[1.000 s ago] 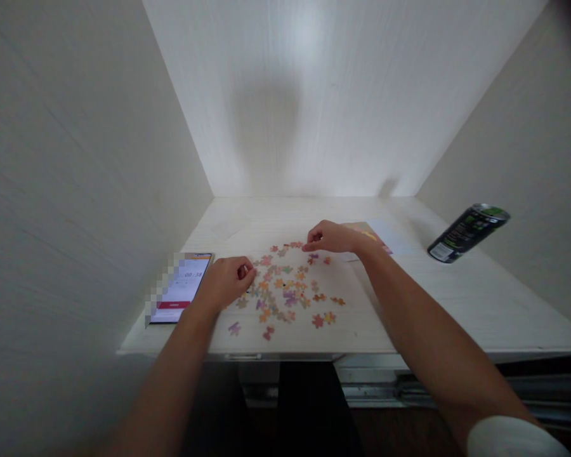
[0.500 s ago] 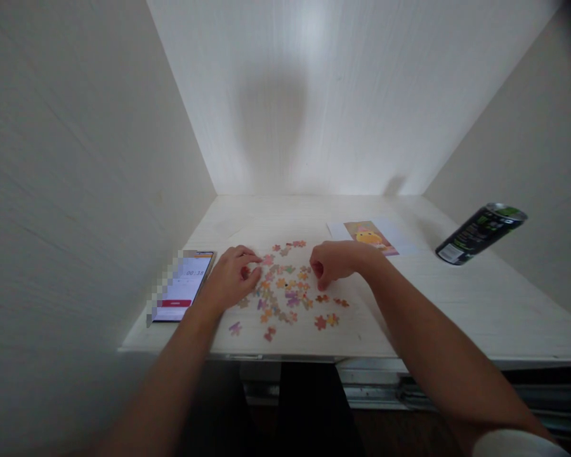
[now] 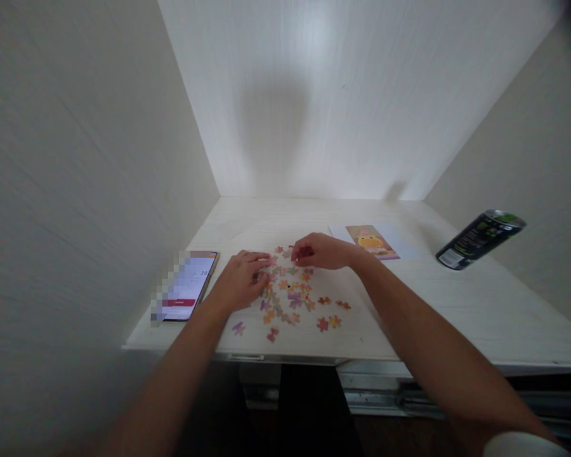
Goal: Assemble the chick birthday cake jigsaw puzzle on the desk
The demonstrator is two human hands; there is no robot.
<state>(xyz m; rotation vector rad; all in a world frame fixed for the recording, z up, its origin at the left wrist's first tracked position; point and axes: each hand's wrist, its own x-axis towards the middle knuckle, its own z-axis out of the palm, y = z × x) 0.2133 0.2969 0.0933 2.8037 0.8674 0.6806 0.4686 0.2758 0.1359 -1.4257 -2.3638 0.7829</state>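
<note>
Several loose jigsaw puzzle pieces (image 3: 295, 297) in orange, pink, purple and green lie scattered on the white tabletop. At the pile's left edge rests my left hand (image 3: 242, 280), palm down, thumb and fingers apart, fingertips touching a pink puzzle piece (image 3: 273, 261). My right hand (image 3: 321, 251) is over the far side of the pile with its fingers curled together; whatever may be between the fingertips is hidden. Nearer the front edge lie a purple piece (image 3: 238, 328), a reddish piece (image 3: 272, 334) and a red piece (image 3: 322, 324).
A phone (image 3: 190, 285) showing a timer lies left of my left hand. Beyond my right forearm is a picture card (image 3: 371, 241) with a yellow cartoon figure. A dark drink can (image 3: 480, 240) stands at the right. White panels (image 3: 314, 127) enclose the tabletop (image 3: 447, 317) at the back and sides.
My right hand has moved left and away from me, from the pile's right side to its far side. My left hand has shifted slightly right, its fingers reaching further over the pieces.
</note>
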